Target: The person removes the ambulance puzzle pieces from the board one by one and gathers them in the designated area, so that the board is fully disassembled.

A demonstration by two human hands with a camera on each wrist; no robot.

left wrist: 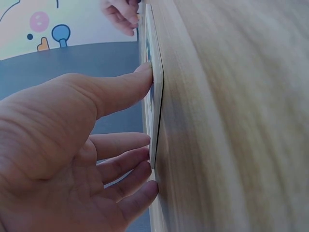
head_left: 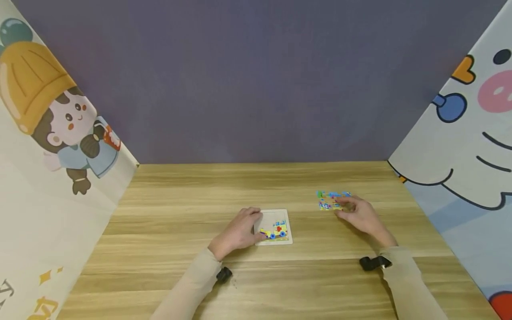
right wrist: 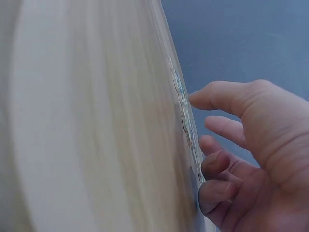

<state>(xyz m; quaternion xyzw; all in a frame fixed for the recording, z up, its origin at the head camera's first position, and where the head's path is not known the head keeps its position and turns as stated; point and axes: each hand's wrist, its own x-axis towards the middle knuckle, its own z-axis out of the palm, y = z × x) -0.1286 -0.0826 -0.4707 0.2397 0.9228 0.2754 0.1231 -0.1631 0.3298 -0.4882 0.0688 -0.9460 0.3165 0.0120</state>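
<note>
A square jigsaw board (head_left: 274, 243) with a pale rim lies on the table, partly filled with pieces that form a yellow vehicle with blue wheels (head_left: 278, 233). At its left side is my left hand (head_left: 240, 229); the thumb presses on the board and the other fingertips touch near its edge, as the left wrist view shows. To the right lie several loose, colourful jigsaw pieces (head_left: 328, 201). Over their right end reaches my right hand (head_left: 360, 217), thumb and forefinger apart. Between those fingers no piece shows. In the right wrist view the pieces (right wrist: 182, 104) appear edge-on beside the fingertips.
The wood-grain table (head_left: 200, 186) ends at a dark grey panel (head_left: 260, 80) at the back. Side walls with cartoon prints stand at left (head_left: 36, 213) and right (head_left: 448, 146). Each wrist carries a small black camera.
</note>
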